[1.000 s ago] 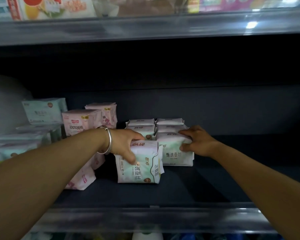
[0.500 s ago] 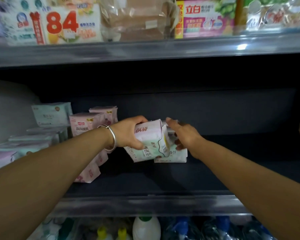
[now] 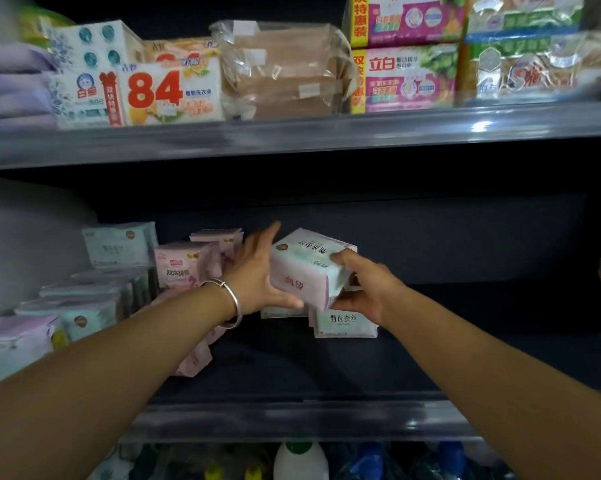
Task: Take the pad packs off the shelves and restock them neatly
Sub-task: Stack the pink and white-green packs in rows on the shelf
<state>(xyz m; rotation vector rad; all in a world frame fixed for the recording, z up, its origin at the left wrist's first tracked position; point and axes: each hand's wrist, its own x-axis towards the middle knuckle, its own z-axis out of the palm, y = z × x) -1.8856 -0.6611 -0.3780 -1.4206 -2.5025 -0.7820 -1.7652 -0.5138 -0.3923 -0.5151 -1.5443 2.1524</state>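
A pink and mint pad pack (image 3: pixel 306 268) is held tilted in the air above the middle shelf. My right hand (image 3: pixel 368 289) grips its right end, thumb on top and fingers underneath. My left hand (image 3: pixel 257 275), with a silver bangle on the wrist, lies against the pack's left side with straight fingers pointing up and the thumb along its lower edge. Just below sits a stack of matching packs (image 3: pixel 344 322), partly hidden by my hands. Pink packs (image 3: pixel 184 265) and mint packs (image 3: pixel 115 244) stand to the left.
The dark shelf floor (image 3: pixel 465 358) lies bare to the right of the stack, behind a clear front rail (image 3: pixel 292 420). The shelf above carries soap boxes (image 3: pixel 167 91) and detergent packs (image 3: pixel 406 77). Bottles (image 3: pixel 300 462) stand on the shelf below.
The pack was lifted off the shelf floor by my left hand and raised over the stack. My right hand left the stack and took hold of the pack's right end.
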